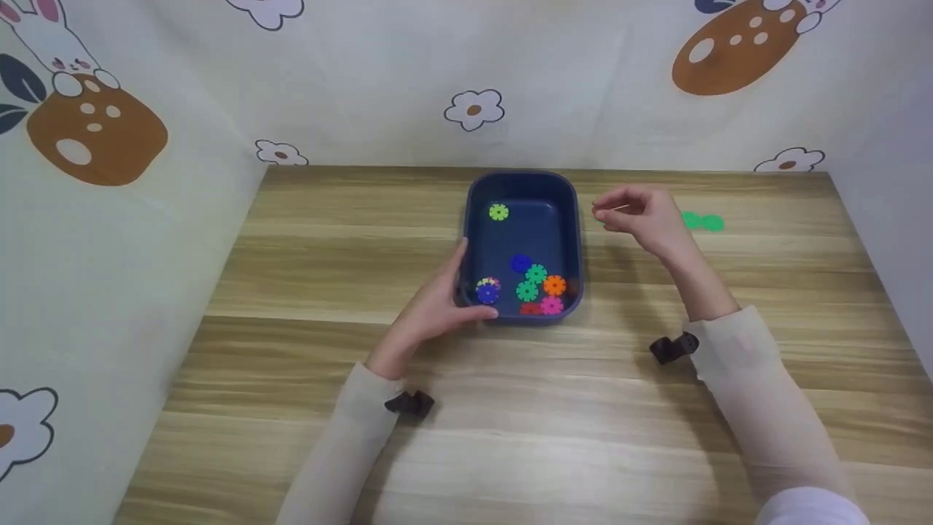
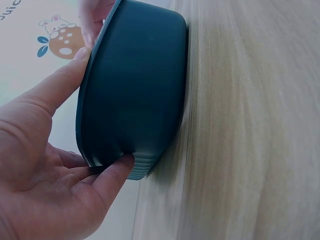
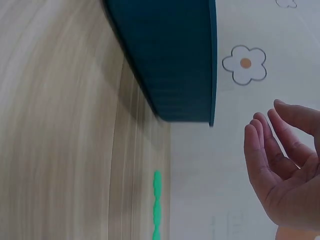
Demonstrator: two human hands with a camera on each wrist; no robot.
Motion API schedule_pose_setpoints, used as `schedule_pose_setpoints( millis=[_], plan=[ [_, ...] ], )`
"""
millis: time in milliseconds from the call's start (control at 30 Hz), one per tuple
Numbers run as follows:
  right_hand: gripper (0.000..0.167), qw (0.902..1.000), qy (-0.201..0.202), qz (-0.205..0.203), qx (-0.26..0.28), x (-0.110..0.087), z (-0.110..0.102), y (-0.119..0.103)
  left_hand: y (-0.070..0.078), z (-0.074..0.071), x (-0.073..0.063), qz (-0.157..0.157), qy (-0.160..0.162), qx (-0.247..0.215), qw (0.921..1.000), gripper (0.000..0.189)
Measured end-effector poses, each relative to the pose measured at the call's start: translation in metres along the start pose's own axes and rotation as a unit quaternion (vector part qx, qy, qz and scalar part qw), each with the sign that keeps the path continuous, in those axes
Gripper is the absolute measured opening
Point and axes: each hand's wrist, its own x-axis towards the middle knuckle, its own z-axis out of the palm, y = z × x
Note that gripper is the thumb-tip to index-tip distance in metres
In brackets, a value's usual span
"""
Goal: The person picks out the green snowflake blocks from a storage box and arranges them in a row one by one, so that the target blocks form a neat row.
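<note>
A dark blue plastic box stands on the wooden table. My left hand grips its near left corner, thumb along the front rim and fingers at the left wall; in the left wrist view the fingers press the outer wall. Inside lie small notched snowflake discs: a yellow-green disc far back, with blue, green, orange, pink and red ones near the front. Just right of the box, my right hand is raised with loosely bent fingers, thumb apart, nothing between them in the right wrist view. Green joined discs lie behind it, partly hidden.
The wooden table reaches back to a patterned cloth wall, close behind the box. Cloth also stands along the left and right sides. A small black camera mount sits at each wrist.
</note>
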Motion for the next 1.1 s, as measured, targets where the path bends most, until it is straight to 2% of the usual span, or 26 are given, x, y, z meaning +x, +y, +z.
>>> schedule_pose_setpoints(
  millis=[200, 400, 533, 667, 867, 1000, 1100],
  plan=[
    [0.030, 0.9993, -0.031, 0.013, -0.019, 0.000, 0.023, -0.009, -0.002, 0.001, 0.001, 0.002, 0.001, 0.002, 1.0000, 0.117],
    [0.027, 0.9977, -0.063, 0.007, -0.026, 0.002, 0.045, -0.012, -0.001, 0.001, 0.001, -0.004, -0.001, 0.012, 0.9999, 0.116],
    [0.025, 0.9946, -0.102, 0.004, -0.018, 0.003, 0.061, -0.011, -0.001, 0.000, 0.001, -0.002, -0.003, 0.011, 0.9999, 0.115],
    [0.025, 0.9861, -0.162, -0.003, -0.038, 0.003, 0.077, -0.009, -0.001, 0.000, 0.001, 0.003, -0.007, 0.007, 0.9999, 0.114],
    [0.030, 0.9624, -0.239, -0.012, -0.129, 0.003, 0.093, -0.006, -0.002, -0.001, 0.001, 0.010, -0.010, 0.004, 0.9999, 0.114],
    [0.032, 0.9527, -0.264, 0.000, -0.151, 0.003, 0.101, -0.005, -0.001, -0.001, 0.001, 0.005, -0.013, 0.008, 0.9999, 0.114],
    [0.032, 0.9505, -0.270, 0.001, -0.154, 0.003, 0.106, -0.003, -0.001, -0.002, 0.001, 0.006, -0.014, 0.008, 0.9999, 0.115]
  ],
)
